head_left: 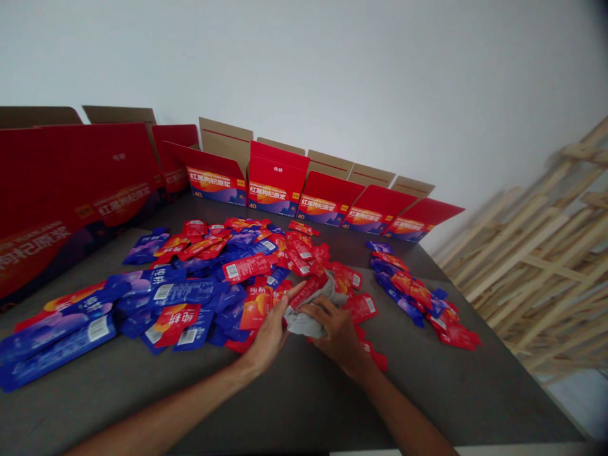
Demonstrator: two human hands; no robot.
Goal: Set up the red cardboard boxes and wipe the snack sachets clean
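My left hand [272,330] is closed on a red pouch [308,290] with white print, held tilted just above the table. Against that pouch my right hand [335,326] presses a crumpled grey cloth [305,323], its fingers bunched in the fabric. Part of the pouch is covered by the cloth and the fingers. Right behind and beside both hands lies a loose heap of red pouches [247,267] and blue pouches [194,291], several with barcodes facing up.
Open red cartons [273,190] stand in a row along the wall, with larger red cartons [71,196] at the left. A separate line of pouches [413,288] lies on the dark table [294,399] to the right. Wooden slats [546,266] stand beyond the table's right edge.
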